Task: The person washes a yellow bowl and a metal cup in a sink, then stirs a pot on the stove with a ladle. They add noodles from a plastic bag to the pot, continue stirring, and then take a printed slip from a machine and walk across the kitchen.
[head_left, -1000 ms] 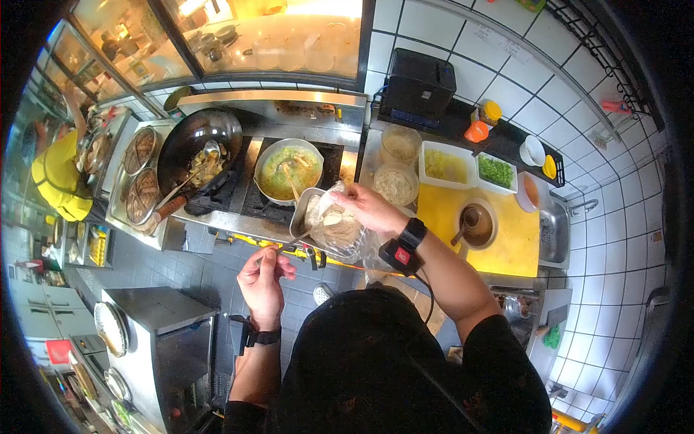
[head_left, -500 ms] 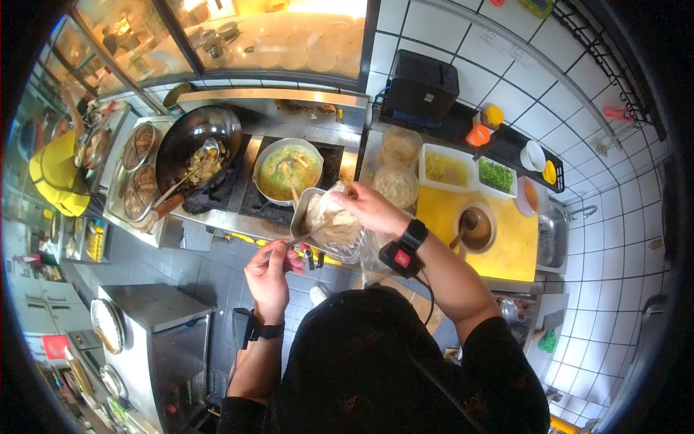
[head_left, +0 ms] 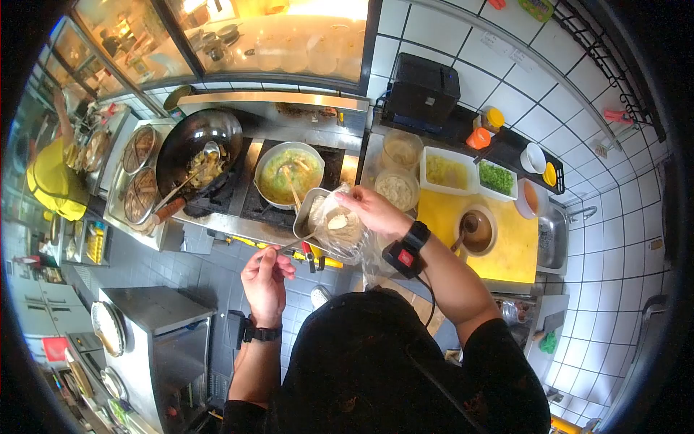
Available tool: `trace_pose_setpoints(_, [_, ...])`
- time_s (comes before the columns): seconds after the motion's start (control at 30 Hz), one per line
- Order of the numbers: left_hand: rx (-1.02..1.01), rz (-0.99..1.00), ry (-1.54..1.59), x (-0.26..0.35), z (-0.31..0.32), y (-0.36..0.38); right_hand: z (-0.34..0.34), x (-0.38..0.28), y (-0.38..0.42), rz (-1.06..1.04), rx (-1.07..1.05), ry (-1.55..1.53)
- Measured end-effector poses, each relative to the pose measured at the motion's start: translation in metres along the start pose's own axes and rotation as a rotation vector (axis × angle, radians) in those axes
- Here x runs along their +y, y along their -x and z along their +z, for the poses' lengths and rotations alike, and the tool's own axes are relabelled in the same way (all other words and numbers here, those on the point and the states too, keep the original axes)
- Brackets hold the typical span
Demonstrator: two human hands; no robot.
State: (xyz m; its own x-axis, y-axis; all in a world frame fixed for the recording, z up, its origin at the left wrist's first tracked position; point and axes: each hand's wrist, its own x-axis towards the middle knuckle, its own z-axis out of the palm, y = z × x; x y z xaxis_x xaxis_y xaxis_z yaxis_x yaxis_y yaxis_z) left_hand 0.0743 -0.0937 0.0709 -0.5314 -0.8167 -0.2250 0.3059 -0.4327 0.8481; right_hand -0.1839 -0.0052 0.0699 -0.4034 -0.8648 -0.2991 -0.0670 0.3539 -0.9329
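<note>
My left hand [head_left: 266, 282] is closed on the handle of a metal spoon [head_left: 298, 241], whose far end reaches into a rectangular metal container [head_left: 302, 217] of pale paste. My right hand [head_left: 372, 210] pinches the edge of a clear plastic bag [head_left: 352, 235] that lies in and over the container. A white lump of the paste [head_left: 337, 222] shows at the bag's opening; the spoon's bowl is hard to make out. Just behind the container, a pot [head_left: 318, 155] of yellow-green soup sits on the stove with a ladle handle [head_left: 293, 189] leaning out.
A black wok [head_left: 191, 130] with food and a ladle stands left of the pot. Rightward are a yellow cutting board [head_left: 441, 249], a bowl of brown sauce [head_left: 486, 235], tubs of chopped greens [head_left: 497, 178] and a sink [head_left: 553, 239]. A co-worker in yellow [head_left: 54, 184] is far left.
My left hand has shifted slightly left and down with the spoon. The right hand stays nearly in place, holding the bag. The co-worker at far left has changed posture.
</note>
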Motion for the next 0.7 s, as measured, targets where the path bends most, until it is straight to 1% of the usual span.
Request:
trace_pose_setpoints(0.1, [-0.009,-0.005,0.011,0.0,0.001,0.0,0.0,-0.007,0.007,0.012,0.016,-0.031])
trace_pose_setpoints(0.17, [-0.017,-0.005,0.003,0.0,0.001,0.0,0.0,-0.002,0.005,-0.033,-0.01,-0.103])
trace_pose_setpoints(0.3, [-0.039,0.0,0.003,-0.003,0.002,-0.001,-0.005,-0.003,0.011,-0.036,0.013,-0.08])
trace_pose_setpoints(0.4, [-0.045,-0.006,-0.012,-0.006,0.003,-0.002,-0.007,0.007,0.009,-0.006,0.026,-0.125])
trace_pose_setpoints(0.47, [-0.055,-0.003,-0.008,-0.007,0.006,-0.002,-0.011,0.008,0.01,0.003,0.024,-0.066])
trace_pose_setpoints(0.53, [-0.061,0.002,-0.006,-0.009,0.007,-0.001,-0.012,0.007,0.012,-0.008,0.028,-0.07])
trace_pose_setpoints(0.7, [-0.036,-0.048,0.002,-0.01,0.01,-0.003,-0.016,0.008,0.016,-0.042,0.048,-0.021])
